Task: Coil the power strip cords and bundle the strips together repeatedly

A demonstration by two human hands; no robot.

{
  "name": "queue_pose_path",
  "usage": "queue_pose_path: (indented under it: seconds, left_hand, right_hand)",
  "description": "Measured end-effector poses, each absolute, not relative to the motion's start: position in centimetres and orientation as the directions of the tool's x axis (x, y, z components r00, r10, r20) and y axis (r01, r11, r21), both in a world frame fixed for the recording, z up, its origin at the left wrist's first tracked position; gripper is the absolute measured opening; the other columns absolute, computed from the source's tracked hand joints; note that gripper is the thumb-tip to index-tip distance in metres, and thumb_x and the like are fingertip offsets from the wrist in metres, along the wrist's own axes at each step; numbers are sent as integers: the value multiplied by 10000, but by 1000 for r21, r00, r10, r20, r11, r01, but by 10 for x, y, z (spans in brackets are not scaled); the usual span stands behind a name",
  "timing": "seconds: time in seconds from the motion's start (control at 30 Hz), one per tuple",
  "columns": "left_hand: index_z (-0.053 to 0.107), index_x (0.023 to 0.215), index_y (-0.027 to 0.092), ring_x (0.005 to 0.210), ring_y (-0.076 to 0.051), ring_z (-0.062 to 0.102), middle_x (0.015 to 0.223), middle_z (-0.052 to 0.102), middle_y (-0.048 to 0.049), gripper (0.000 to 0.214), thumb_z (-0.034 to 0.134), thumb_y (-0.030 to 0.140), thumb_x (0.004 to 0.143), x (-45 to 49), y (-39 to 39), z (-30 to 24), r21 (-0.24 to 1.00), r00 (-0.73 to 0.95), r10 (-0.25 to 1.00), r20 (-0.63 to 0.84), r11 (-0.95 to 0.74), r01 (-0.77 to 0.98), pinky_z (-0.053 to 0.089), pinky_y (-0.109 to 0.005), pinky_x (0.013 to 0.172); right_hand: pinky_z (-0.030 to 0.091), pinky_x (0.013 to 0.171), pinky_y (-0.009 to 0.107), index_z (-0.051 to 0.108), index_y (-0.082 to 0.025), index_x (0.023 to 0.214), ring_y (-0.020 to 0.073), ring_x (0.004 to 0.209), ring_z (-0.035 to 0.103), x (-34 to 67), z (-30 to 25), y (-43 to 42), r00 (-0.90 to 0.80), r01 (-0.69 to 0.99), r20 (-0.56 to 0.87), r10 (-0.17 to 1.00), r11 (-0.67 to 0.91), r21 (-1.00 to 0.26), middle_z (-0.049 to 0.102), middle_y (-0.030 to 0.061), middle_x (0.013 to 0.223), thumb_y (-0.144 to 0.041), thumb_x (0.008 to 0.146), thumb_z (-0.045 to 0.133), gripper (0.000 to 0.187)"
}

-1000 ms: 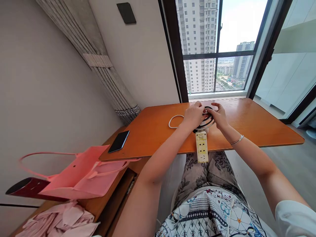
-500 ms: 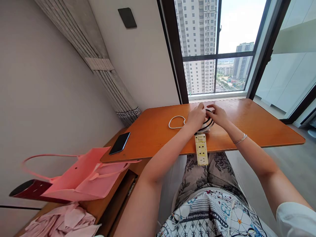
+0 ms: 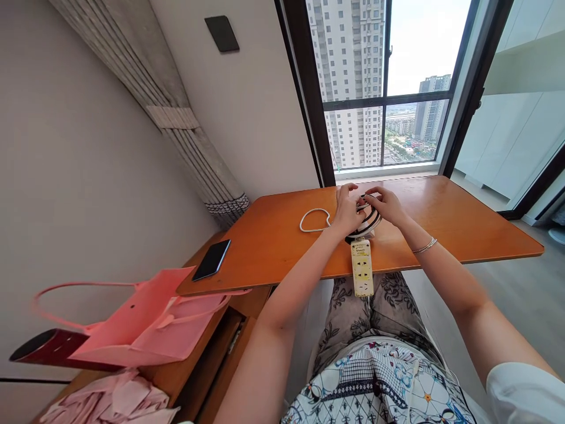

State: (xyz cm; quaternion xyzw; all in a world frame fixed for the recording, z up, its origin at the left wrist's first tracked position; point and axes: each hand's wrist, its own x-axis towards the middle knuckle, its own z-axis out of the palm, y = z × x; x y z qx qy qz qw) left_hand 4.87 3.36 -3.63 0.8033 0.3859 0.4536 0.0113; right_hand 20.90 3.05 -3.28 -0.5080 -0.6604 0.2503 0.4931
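A coil of white and black cable (image 3: 373,222) is gathered between my hands over the front half of the orange-brown table. My left hand (image 3: 348,211) pinches the coil from its left side, its forefinger raised. From the right, my right hand (image 3: 385,206) has its fingertips closed on the upper turns of the coil. Just below the coil, a yellow patterned power strip (image 3: 362,268) hangs over the table's front edge above my lap. A loose loop of white cable (image 3: 302,221) lies on the table left of my left hand.
The table (image 3: 459,227) reaches to the window. A phone (image 3: 212,259) lies at its left end. Further left are a pink bag (image 3: 145,321), a dark red tube-like object (image 3: 48,347) and crumpled pink cloth (image 3: 110,400) on a wooden cabinet (image 3: 220,353).
My left hand has shifted slightly left and its fingers have opened a little. The coil's upper turns show more between my hands. The view has tilted slightly.
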Motion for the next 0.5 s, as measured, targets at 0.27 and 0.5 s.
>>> queue_pose_path:
  seconds: [0.27,0.5]
  left_hand:
    - [609,765,188,1307,-288,447,1308,474,-116,180,605,30,680,43,36,-42,370,336,597,728,-756,540,388,-501,1129]
    - [610,759,185,1301,-256,480,1266,479,-118,196,589,9,676,43,39,-52,369,291,513,807,-824,430,447,-486,1109]
  right_hand:
    - [401,716,283,737,-195,808,194,811,624,210,-33,29,-96,639,463,881,411,-651,711,60,821,-449,954,481,389]
    - [410,659,283,738,-143,847,185,750,607,212,-39,33,-150,457,454,878,469,-756,718,58,778,-497,921,479,444]
